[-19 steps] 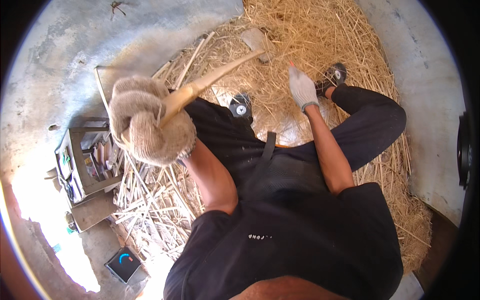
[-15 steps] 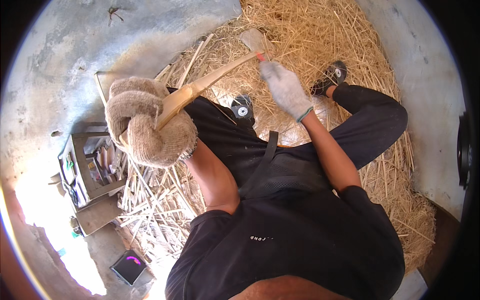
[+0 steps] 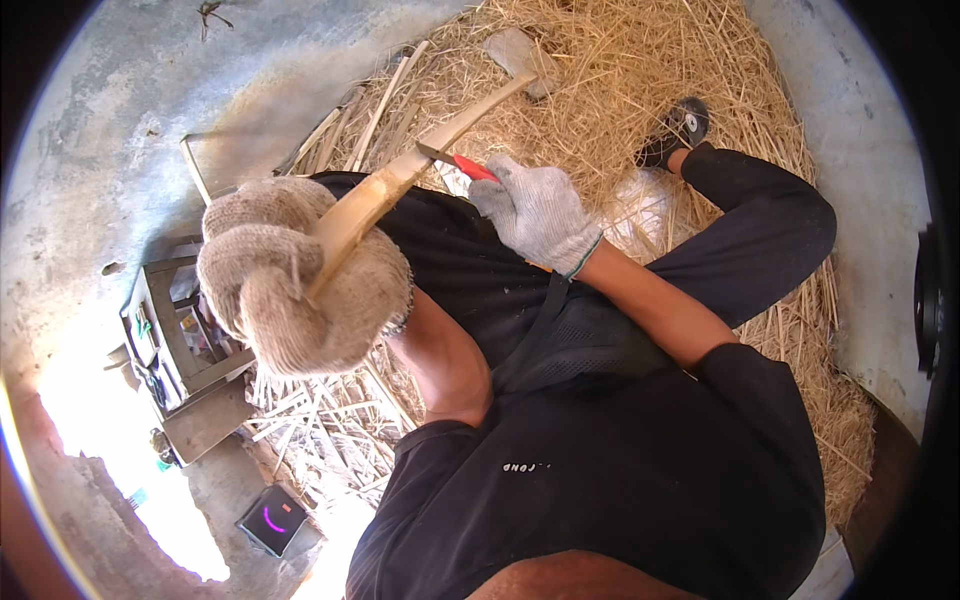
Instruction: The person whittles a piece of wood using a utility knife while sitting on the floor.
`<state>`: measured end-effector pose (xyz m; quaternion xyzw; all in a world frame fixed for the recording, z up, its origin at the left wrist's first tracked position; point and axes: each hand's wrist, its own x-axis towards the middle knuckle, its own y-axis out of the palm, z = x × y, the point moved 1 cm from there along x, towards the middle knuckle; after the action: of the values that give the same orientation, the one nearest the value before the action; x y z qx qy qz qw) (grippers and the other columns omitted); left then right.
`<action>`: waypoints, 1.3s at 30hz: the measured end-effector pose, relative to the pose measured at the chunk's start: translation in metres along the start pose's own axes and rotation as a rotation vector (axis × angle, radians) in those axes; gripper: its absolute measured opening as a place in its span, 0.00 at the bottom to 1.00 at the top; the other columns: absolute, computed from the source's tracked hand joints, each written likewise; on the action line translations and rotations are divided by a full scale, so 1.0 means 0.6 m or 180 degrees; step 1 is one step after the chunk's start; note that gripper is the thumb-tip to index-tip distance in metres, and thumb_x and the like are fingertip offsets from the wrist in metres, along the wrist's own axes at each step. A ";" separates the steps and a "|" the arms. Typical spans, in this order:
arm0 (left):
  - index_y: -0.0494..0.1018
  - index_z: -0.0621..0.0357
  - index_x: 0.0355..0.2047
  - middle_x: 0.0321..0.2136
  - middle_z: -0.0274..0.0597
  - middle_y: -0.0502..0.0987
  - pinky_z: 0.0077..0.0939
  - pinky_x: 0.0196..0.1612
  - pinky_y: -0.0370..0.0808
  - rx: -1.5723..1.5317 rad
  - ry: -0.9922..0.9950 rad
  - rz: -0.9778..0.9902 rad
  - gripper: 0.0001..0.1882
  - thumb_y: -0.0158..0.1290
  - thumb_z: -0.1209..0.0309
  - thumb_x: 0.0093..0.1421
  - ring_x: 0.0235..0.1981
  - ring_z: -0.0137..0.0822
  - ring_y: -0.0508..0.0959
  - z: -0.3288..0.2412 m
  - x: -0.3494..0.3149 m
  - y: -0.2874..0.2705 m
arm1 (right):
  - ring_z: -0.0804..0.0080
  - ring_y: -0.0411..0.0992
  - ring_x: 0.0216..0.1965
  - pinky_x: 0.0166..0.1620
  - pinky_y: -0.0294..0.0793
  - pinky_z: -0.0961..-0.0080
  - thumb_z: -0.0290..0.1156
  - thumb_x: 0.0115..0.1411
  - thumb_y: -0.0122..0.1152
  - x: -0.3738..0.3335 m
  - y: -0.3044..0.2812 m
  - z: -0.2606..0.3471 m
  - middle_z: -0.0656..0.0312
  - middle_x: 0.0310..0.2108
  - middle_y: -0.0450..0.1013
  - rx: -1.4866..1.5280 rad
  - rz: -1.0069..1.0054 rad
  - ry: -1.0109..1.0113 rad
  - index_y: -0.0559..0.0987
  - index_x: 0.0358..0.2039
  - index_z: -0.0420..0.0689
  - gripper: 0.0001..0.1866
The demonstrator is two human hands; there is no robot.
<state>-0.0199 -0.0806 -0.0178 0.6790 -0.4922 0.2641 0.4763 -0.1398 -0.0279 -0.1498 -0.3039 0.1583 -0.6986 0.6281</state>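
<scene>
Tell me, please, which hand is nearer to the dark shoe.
Right. The right hand, holding a red-handled knife, is left of the shoe; the left hand, gripping the wooden strip, is farther left.

this looks like a rough carving workshop. shavings [image 3: 640, 60] carpet the floor [image 3: 208, 495] between stained walls [image 3: 120, 110], and a red-handled knife [image 3: 473, 168] meets a whittled stick [image 3: 372, 196].

Smooth pale wooden stick [image 3: 402, 170], fuzzy knitted-cloth gloves [image 3: 545, 217], plastic-looking red knife handle [image 3: 475, 169], dry rough straw [image 3: 640, 60]
</scene>
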 end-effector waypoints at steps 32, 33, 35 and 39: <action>0.68 0.55 0.21 0.18 0.36 0.66 0.21 0.10 0.64 -0.0261 -0.0093 0.0718 0.10 0.47 0.70 0.60 0.14 0.29 0.66 0.007 0.010 -0.042 | 0.43 0.74 0.22 0.27 0.72 0.50 0.46 0.65 0.55 0.045 0.079 -0.231 0.46 0.18 0.72 -0.0740 -0.0356 0.0354 0.76 0.34 0.47 0.15; 0.68 0.55 0.21 0.18 0.36 0.66 0.20 0.10 0.64 -0.0241 -0.0066 0.0724 0.10 0.47 0.70 0.60 0.14 0.29 0.65 0.021 0.012 -0.042 | 0.42 0.74 0.23 0.28 0.73 0.50 0.48 0.65 0.54 0.046 0.085 -0.233 0.45 0.19 0.73 -0.0723 -0.0329 0.0364 0.76 0.34 0.46 0.17; 0.68 0.55 0.21 0.18 0.36 0.66 0.20 0.10 0.64 -0.0249 -0.0077 0.0731 0.11 0.47 0.70 0.60 0.14 0.29 0.65 0.024 0.016 -0.044 | 0.42 0.75 0.26 0.30 0.73 0.50 0.52 0.65 0.52 0.068 0.083 -0.248 0.44 0.21 0.74 -0.0728 -0.0389 0.0325 0.76 0.32 0.45 0.21; 0.68 0.55 0.21 0.18 0.36 0.66 0.20 0.10 0.64 -0.0327 -0.0118 0.0755 0.11 0.46 0.70 0.61 0.14 0.28 0.65 0.031 0.021 -0.054 | 0.40 0.74 0.25 0.29 0.73 0.52 0.47 0.65 0.55 0.089 0.095 -0.284 0.44 0.21 0.74 -0.0496 -0.0409 -0.0070 0.76 0.36 0.43 0.18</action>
<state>0.0124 -0.1006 -0.0271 0.5956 -0.5906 0.2804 0.4667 -0.2026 -0.1165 -0.3025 -0.3690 0.1855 -0.7196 0.5582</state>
